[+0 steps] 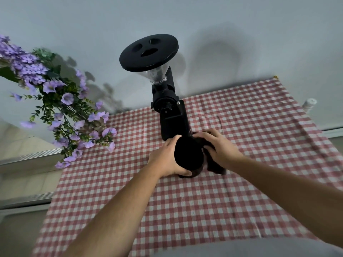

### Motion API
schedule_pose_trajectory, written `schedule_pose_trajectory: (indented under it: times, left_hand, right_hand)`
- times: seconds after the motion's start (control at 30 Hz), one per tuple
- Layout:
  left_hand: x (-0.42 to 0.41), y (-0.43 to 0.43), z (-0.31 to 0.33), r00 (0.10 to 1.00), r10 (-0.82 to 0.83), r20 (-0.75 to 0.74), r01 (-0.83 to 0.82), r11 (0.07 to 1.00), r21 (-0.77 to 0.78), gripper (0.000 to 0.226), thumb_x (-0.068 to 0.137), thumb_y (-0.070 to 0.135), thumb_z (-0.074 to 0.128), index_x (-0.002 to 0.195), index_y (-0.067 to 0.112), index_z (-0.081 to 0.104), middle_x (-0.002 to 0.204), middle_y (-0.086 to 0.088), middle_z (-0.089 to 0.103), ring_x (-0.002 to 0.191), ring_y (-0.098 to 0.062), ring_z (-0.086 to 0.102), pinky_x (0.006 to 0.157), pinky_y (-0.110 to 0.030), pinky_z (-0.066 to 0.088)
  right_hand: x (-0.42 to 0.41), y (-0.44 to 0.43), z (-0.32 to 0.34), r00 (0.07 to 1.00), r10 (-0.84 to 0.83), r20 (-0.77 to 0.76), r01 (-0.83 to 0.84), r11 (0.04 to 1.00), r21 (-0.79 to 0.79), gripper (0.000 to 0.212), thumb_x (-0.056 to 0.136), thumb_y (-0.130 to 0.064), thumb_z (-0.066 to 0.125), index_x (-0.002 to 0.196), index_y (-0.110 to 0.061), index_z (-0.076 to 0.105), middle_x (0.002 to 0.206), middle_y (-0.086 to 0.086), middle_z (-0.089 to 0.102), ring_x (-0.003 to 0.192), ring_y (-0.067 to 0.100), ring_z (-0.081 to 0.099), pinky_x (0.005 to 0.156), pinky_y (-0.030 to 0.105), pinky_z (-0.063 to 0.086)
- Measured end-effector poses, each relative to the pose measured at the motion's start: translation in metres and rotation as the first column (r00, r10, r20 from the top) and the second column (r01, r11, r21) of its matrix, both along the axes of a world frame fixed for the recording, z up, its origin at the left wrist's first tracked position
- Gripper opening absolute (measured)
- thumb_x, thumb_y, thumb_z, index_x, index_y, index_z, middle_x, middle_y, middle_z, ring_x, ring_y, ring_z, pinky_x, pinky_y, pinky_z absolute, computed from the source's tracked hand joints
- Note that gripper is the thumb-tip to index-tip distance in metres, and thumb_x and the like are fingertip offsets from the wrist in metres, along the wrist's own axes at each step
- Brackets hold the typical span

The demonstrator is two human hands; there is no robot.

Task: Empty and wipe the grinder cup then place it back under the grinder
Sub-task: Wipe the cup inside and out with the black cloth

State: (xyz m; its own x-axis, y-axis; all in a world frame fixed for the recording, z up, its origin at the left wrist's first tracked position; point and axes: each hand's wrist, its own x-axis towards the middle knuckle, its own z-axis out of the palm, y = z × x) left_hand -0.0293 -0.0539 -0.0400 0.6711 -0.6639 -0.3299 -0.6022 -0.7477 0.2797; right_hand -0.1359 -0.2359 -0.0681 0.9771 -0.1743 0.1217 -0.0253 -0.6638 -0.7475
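Observation:
A black grinder [168, 110] with a clear hopper and a round black lid [149, 52] stands at the back of the table. Just in front of its base, my left hand [165, 160] is wrapped around the black grinder cup [188, 154], whose open mouth faces me. My right hand [220, 147] presses a dark cloth [215, 166] against the cup's right side. The cloth hangs down to the tablecloth. The inside of the cup is too dark to see.
A red and white checked tablecloth [241, 182] covers the table. Purple artificial flowers [61, 108] hang over the left back corner. A small white bottle [310, 104] stands beyond the right edge, by the wall.

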Motion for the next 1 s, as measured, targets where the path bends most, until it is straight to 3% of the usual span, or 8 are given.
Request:
schedule_pose_trajectory:
  times: [0.13, 0.23, 0.43, 0.53, 0.63, 0.8, 0.93, 1.0]
  left_hand:
    - [0.001, 0.002, 0.000, 1.000, -0.012, -0.007, 0.012, 1.000, 0.016, 0.126, 0.045, 0.067, 0.081, 0.144, 0.045, 0.006, 0.152, 0.012, 0.028, 0.110, -0.013, 0.053, 0.069, -0.034, 0.057]
    - [0.004, 0.003, 0.001, 1.000, -0.024, -0.013, 0.025, 1.000, 0.018, 0.127, 0.046, 0.065, 0.082, 0.144, 0.044, 0.005, 0.152, 0.011, 0.028, 0.114, -0.013, 0.051, 0.071, -0.034, 0.056]
    - [0.010, -0.004, 0.006, 0.993, -0.073, -0.096, 0.079, 0.995, 0.064, 0.126, 0.050, 0.048, 0.089, 0.144, 0.045, 0.005, 0.149, 0.004, 0.029, 0.103, -0.019, 0.055, 0.070, -0.036, 0.058]
    - [0.018, -0.005, 0.012, 0.984, -0.107, -0.145, 0.129, 0.980, 0.151, 0.131, 0.057, 0.031, 0.090, 0.146, 0.049, -0.004, 0.153, 0.003, 0.018, 0.095, -0.018, 0.057, 0.069, -0.032, 0.057]
    - [0.024, -0.008, 0.021, 0.976, -0.139, -0.167, 0.176, 0.957, 0.229, 0.135, 0.061, 0.017, 0.088, 0.147, 0.051, -0.011, 0.158, 0.006, 0.003, 0.092, -0.016, 0.058, 0.066, -0.029, 0.056]
    - [-0.006, -0.023, 0.003, 0.995, 0.003, 0.097, -0.028, 0.967, 0.255, 0.132, 0.058, 0.064, 0.079, 0.151, 0.038, -0.011, 0.163, 0.001, -0.002, 0.133, -0.032, 0.035, 0.090, -0.042, 0.050]
    - [-0.026, -0.032, -0.018, 0.958, 0.079, 0.275, -0.147, 0.961, 0.235, 0.131, 0.063, 0.053, 0.083, 0.151, 0.029, -0.012, 0.160, -0.006, 0.003, 0.136, -0.037, 0.025, 0.097, -0.046, 0.046]
    - [-0.020, -0.030, -0.018, 0.964, 0.007, 0.266, -0.070, 0.971, 0.230, 0.131, 0.058, 0.055, 0.084, 0.148, 0.030, -0.008, 0.158, -0.004, 0.006, 0.136, -0.036, 0.023, 0.095, -0.045, 0.048]
  right_hand:
    - [-0.022, 0.021, -0.036, 0.962, -0.133, -0.237, 0.187, 0.957, 0.222, 0.054, 0.090, -0.001, 0.049, 0.135, -0.031, 0.039, 0.131, -0.003, 0.046, 0.121, 0.015, 0.045, 0.096, 0.025, 0.036]
    - [-0.027, 0.004, -0.040, 0.894, -0.051, -0.445, 0.176, 0.954, 0.243, 0.049, 0.091, 0.001, 0.048, 0.132, -0.026, 0.045, 0.121, 0.001, 0.057, 0.105, 0.015, 0.054, 0.087, 0.028, 0.044]
    - [0.006, 0.003, -0.008, 0.941, -0.248, -0.228, 0.332, 0.797, 0.504, 0.045, 0.092, -0.004, 0.048, 0.115, -0.043, 0.043, 0.110, -0.013, 0.054, 0.100, 0.008, 0.055, 0.082, 0.031, 0.048]
    - [-0.010, 0.026, -0.028, 0.939, -0.145, -0.312, 0.272, 0.869, 0.413, 0.045, 0.091, 0.002, 0.043, 0.118, -0.034, 0.048, 0.107, -0.012, 0.054, 0.105, 0.013, 0.054, 0.088, 0.029, 0.045]
    - [-0.010, 0.011, -0.030, 0.874, -0.098, -0.475, 0.241, 0.937, 0.251, 0.044, 0.090, 0.003, 0.044, 0.125, -0.024, 0.052, 0.107, -0.002, 0.058, 0.095, 0.016, 0.057, 0.074, 0.023, 0.047]
    - [0.006, -0.001, -0.004, 0.889, -0.374, -0.263, 0.457, 0.727, 0.512, 0.039, 0.093, -0.007, 0.047, 0.125, -0.029, 0.052, 0.096, -0.015, 0.057, 0.092, 0.009, 0.059, 0.065, 0.017, 0.045]
    - [-0.020, 0.033, -0.025, 0.948, -0.138, -0.287, 0.258, 0.861, 0.439, 0.047, 0.094, -0.002, 0.042, 0.135, -0.025, 0.046, 0.111, -0.012, 0.057, 0.105, 0.009, 0.057, 0.081, 0.019, 0.047]
    - [-0.026, 0.021, -0.035, 0.908, -0.050, -0.417, 0.197, 0.928, 0.316, 0.046, 0.093, 0.000, 0.042, 0.131, -0.023, 0.052, 0.113, -0.004, 0.062, 0.096, 0.012, 0.061, 0.073, 0.016, 0.047]
